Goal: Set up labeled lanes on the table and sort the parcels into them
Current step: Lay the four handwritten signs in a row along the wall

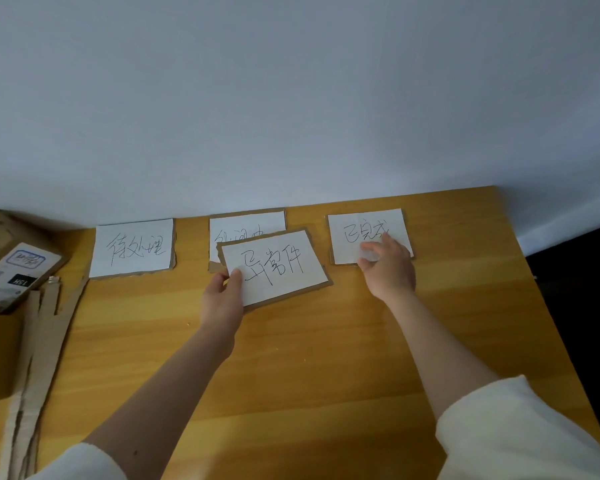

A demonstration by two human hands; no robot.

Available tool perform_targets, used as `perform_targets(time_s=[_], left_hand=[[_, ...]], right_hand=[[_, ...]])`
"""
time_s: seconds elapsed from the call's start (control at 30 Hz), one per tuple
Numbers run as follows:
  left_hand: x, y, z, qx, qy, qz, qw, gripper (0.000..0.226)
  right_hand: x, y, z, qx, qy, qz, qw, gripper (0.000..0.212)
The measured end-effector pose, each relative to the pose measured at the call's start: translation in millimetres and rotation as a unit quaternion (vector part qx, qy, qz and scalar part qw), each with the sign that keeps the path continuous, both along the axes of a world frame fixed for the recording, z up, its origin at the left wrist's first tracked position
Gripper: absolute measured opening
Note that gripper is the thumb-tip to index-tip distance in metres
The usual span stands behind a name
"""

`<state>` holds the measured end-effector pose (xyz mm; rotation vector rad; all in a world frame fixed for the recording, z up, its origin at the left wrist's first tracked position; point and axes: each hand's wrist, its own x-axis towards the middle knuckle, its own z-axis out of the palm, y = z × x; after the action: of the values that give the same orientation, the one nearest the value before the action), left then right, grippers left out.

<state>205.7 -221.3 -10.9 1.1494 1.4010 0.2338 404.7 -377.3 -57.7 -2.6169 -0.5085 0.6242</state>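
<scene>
The wooden table (326, 358) carries three label cards along the wall; lane-labelling looks to be the step in hand, no parcels sorted yet; the left hand (222, 299) pinches a fourth card (278, 268), lifted over the middle card (246, 225); the right hand (388, 265) rests on the right-hand card (364, 233), fingers curled, perhaps on tape, I cannot tell; next, the held card needs free table space.
</scene>
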Motion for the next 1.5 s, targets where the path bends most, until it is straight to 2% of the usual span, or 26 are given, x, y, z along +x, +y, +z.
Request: perform_targets(time_s=[0.67, 0.77, 0.83, 0.9, 0.97, 1.07, 1.13, 1.2, 1.27, 1.37, 1.5], left_hand=[[18.4, 7.6, -4.3, -0.026, -0.009, -0.023, 0.999, 0.015], [19.7, 6.8, -1.5, -0.033, -0.009, -0.033, 0.999, 0.017], [21.5, 6.1, 0.5, -0.040, -0.015, -0.036, 0.998, 0.016], [24.8, 4.2, 3.6, -0.052, -0.027, -0.036, 0.998, 0.018], [30.7, 0.7, 6.5, -0.063, -0.043, -0.041, 0.996, 0.021], [44.1, -11.1, 11.2, -0.075, -0.070, -0.058, 0.993, 0.022], [55.7, -21.8, 15.5, -0.072, -0.079, -0.078, 0.991, 0.020], [67.4, -32.8, 18.2, -0.062, -0.081, -0.108, 0.989, 0.019], [77.7, -43.1, 19.3, -0.038, -0.073, -0.150, 0.985, 0.019], [89.5, -54.2, 15.6, 0.048, -0.035, -0.250, 0.966, 0.034], [105.3, -56.8, 6.7, 0.183, 0.029, -0.362, 0.914, 0.041]], right_hand=[[33.8, 20.7, 4.5, -0.010, 0.003, 0.015, 1.000, 0.038], [27.0, 18.2, 8.8, 0.035, -0.020, 0.002, 0.999, 0.041], [16.0, 16.4, 17.6, 0.120, -0.021, -0.055, 0.991, 0.041], [3.4, 16.0, 29.3, 0.201, 0.049, -0.130, 0.970, 0.045], [-9.6, 15.2, 39.2, 0.253, 0.166, -0.199, 0.932, 0.055], [-27.7, 7.7, 47.2, 0.339, 0.356, -0.287, 0.822, 0.060], [-35.3, 0.3, 48.8, 0.383, 0.417, -0.321, 0.759, 0.048], [-36.2, -6.7, 52.5, 0.407, 0.423, -0.354, 0.728, 0.032], [-30.1, -15.1, 55.0, 0.425, 0.401, -0.395, 0.709, 0.029], [-10.0, -33.1, 56.0, 0.431, 0.313, -0.461, 0.710, 0.040], [20.2, -61.7, 58.2, 0.416, 0.192, -0.509, 0.729, 0.064]])
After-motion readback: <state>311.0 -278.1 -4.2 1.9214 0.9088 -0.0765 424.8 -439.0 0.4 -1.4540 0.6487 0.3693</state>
